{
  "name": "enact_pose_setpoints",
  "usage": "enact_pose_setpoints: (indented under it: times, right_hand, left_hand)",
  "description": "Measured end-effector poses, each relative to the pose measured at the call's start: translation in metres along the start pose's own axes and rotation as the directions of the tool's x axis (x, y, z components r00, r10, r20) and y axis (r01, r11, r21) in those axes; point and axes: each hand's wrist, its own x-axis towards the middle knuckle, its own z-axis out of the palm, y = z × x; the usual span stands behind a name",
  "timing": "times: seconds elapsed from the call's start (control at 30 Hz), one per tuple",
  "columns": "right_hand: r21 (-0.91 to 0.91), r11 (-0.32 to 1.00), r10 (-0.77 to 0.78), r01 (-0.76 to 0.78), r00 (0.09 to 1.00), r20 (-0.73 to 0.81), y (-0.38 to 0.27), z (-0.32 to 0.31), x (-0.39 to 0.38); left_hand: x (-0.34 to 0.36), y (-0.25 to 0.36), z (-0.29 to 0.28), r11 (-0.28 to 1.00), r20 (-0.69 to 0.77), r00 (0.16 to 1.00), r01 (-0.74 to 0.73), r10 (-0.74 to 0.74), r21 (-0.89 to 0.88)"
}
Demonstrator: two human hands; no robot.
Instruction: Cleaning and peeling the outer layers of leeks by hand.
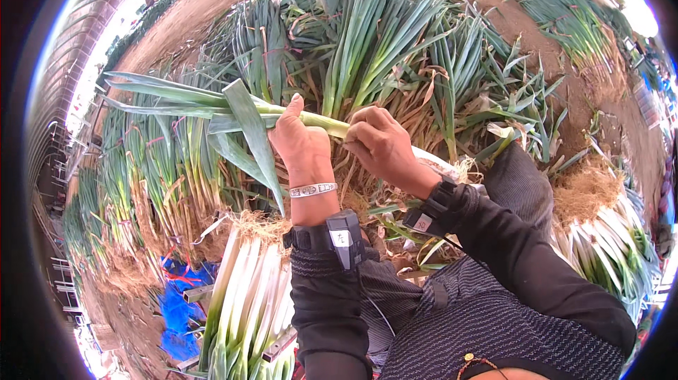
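Note:
A long green onion (326, 124) lies across in front of me, its leaves pointing left and its white root end (432, 159) to the right. My left hand (302, 141) is closed around the stalk just below the leaves, thumb up. My right hand (385, 148) has its fingers curled in a pinch against the pale part of the stalk; whether they also hold a strip of outer leaf is hidden. One broad leaf (247, 122) is bent and hangs down beside my left wrist.
Bundled green onions (367, 34) stand in a heap ahead, with more bundles (155, 175) at the left. Trimmed white-stalked onions (247, 295) rest on a metal rack (281, 345) near my left arm. Another white-stalked pile (600, 239) lies at the right. Blue plastic (176, 309) is at lower left.

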Motion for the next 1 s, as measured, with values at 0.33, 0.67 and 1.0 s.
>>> enact_pose_setpoints:
  times: [0.33, 0.67, 1.0]
  right_hand:
    - [0.076, 0.975, -0.224, 0.211, 0.915, 0.335, -0.011, -0.049, -0.057]
    - [-0.378, 0.916, 0.276, -0.132, 0.892, 0.357, 0.075, -0.128, -0.149]
    - [-0.518, 0.759, 0.466, -0.395, 0.885, 0.009, 0.129, -0.159, -0.136]
  left_hand:
    - [0.004, 0.018, -0.017, 0.908, 0.043, 0.995, -0.100, 0.090, 0.408]
    - [0.031, 0.034, -0.064, 0.545, 0.275, 0.894, -0.436, 0.354, 0.716]
    - [0.025, 0.029, -0.050, 0.190, 0.427, 0.762, -0.569, 0.487, 0.800]
